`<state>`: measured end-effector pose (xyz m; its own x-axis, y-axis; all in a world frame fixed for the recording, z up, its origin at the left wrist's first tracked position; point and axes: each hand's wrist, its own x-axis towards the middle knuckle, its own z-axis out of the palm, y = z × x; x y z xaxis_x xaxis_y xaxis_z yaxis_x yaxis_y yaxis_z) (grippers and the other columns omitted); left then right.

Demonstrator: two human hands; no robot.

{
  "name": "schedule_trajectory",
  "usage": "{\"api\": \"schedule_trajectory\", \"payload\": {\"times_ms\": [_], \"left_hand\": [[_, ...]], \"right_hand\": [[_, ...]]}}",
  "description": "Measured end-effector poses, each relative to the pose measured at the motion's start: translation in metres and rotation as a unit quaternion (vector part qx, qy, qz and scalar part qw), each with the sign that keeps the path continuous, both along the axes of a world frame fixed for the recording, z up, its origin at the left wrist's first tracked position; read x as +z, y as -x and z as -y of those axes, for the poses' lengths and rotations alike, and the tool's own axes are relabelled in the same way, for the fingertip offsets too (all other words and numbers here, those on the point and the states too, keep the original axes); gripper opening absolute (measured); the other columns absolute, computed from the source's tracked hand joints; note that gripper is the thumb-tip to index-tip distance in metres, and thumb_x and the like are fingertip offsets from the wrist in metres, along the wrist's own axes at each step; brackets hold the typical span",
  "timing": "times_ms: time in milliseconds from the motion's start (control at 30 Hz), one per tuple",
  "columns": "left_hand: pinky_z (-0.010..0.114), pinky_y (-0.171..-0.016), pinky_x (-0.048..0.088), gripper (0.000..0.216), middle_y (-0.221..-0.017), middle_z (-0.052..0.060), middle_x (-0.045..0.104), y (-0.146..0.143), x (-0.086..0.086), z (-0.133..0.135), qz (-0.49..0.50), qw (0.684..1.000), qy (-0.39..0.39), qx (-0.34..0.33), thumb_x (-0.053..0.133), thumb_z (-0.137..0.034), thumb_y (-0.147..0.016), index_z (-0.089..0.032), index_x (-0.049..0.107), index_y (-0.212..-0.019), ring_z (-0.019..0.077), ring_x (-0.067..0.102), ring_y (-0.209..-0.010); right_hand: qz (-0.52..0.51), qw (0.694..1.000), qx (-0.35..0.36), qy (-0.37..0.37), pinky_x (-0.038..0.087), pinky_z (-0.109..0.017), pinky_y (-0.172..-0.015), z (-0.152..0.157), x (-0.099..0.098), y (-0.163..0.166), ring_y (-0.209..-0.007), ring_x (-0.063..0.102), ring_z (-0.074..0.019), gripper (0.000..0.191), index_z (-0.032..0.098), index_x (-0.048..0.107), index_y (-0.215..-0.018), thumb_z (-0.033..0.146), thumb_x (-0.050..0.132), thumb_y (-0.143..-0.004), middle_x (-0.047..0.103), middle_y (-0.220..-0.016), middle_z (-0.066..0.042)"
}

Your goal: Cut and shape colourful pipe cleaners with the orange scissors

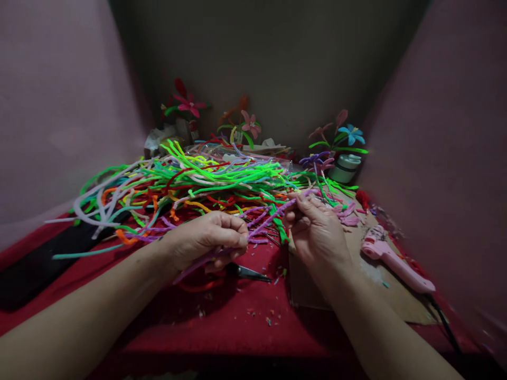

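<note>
A purple pipe cleaner [266, 219] stretches between both of my hands above the red cloth. My left hand [209, 240] is closed around its lower end, which sticks out below the fist. My right hand [315, 227] pinches the upper end with thumb and fingers. Just behind my hands lies a big loose heap of pipe cleaners [186, 184], mostly green, with orange, white, red and purple ones mixed in.
Scissors [245, 273] lie on the red cloth [237, 322] under my left hand. A pink glue gun [392, 258] rests on cardboard [396, 301] at the right. Finished pipe-cleaner flowers [348, 134] stand at the back, some by a small white jar [345, 168]. A black strip [47, 258] lies at left.
</note>
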<state>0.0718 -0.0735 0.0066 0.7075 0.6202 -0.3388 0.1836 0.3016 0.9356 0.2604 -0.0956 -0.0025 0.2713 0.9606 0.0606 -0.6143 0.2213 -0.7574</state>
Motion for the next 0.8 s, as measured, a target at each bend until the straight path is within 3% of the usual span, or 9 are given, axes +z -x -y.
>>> {"api": "schedule_trajectory", "payload": {"times_ms": [167, 267, 333, 433, 533, 800], "left_hand": [[0.016, -0.035, 0.032, 0.02, -0.053, -0.001, 0.055, 0.007, 0.004, -0.005, -0.043, 0.995, -0.049, -0.07, 0.058, -0.029, -0.075, -0.013, 0.055, -0.064, 0.005, 0.043, -0.036], [0.019, -0.046, 0.039, 0.029, -0.058, 0.002, 0.058, 0.013, 0.013, -0.009, -0.101, 0.976, -0.167, -0.1, 0.051, -0.037, -0.081, -0.012, 0.062, -0.071, 0.0094, 0.051, -0.049], [0.021, -0.055, 0.041, 0.027, -0.066, 0.002, 0.06, 0.019, 0.017, -0.01, -0.168, 0.939, -0.285, -0.098, 0.049, -0.036, -0.082, -0.013, 0.063, -0.078, 0.0114, 0.054, -0.06], [0.022, -0.062, 0.04, 0.018, -0.077, 0.002, 0.06, 0.03, 0.015, -0.005, -0.284, 0.834, -0.456, -0.124, 0.05, -0.029, -0.081, -0.017, 0.063, -0.083, 0.0129, 0.054, -0.07], [0.023, -0.062, 0.037, 0.014, -0.083, 0.003, 0.058, 0.039, 0.004, 0.007, -0.334, 0.75, -0.549, -0.156, 0.048, -0.025, -0.082, -0.019, 0.061, -0.084, 0.0133, 0.051, -0.071], [0.026, -0.06, 0.033, 0.017, -0.076, 0.003, 0.056, 0.045, -0.017, 0.017, -0.332, 0.709, -0.602, -0.158, 0.04, -0.028, -0.085, -0.018, 0.052, -0.077, 0.0142, 0.046, -0.064]], "right_hand": [[0.015, 0.999, 0.038, 0.012, 0.037, -0.015, -0.04, 0.002, 0.004, -0.001, -0.046, 0.049, -0.0049, 0.011, 0.015, 0.059, -0.067, 0.015, 0.07, -0.064, 0.057, -0.057, 0.003], [0.016, 0.997, 0.079, 0.014, 0.035, -0.013, -0.038, 0.003, 0.006, -0.003, -0.043, 0.047, -0.0034, 0.013, 0.015, 0.057, -0.066, 0.015, 0.07, -0.064, 0.057, -0.056, 0.004], [0.004, 0.994, 0.113, 0.005, 0.033, -0.012, -0.037, 0.003, 0.006, -0.005, -0.042, 0.046, -0.0027, 0.015, 0.016, 0.055, -0.065, 0.016, 0.07, -0.064, 0.055, -0.054, 0.005], [-0.004, 0.985, 0.169, 0.021, 0.031, -0.012, -0.035, 0.003, 0.005, -0.007, -0.039, 0.045, -0.0024, 0.016, 0.015, 0.054, -0.064, 0.018, 0.07, -0.065, 0.052, -0.051, 0.006], [0.017, 0.975, 0.22, 0.04, 0.032, -0.013, -0.034, 0.005, 0.002, -0.005, -0.038, 0.045, -0.0027, 0.015, 0.015, 0.056, -0.065, 0.019, 0.07, -0.066, 0.054, -0.052, 0.005], [0.06, 0.953, 0.295, 0.032, 0.037, -0.014, -0.033, 0.006, -0.008, 0.002, -0.037, 0.05, -0.0049, 0.012, 0.013, 0.059, -0.065, 0.02, 0.067, -0.071, 0.058, -0.051, 0.003]]}}
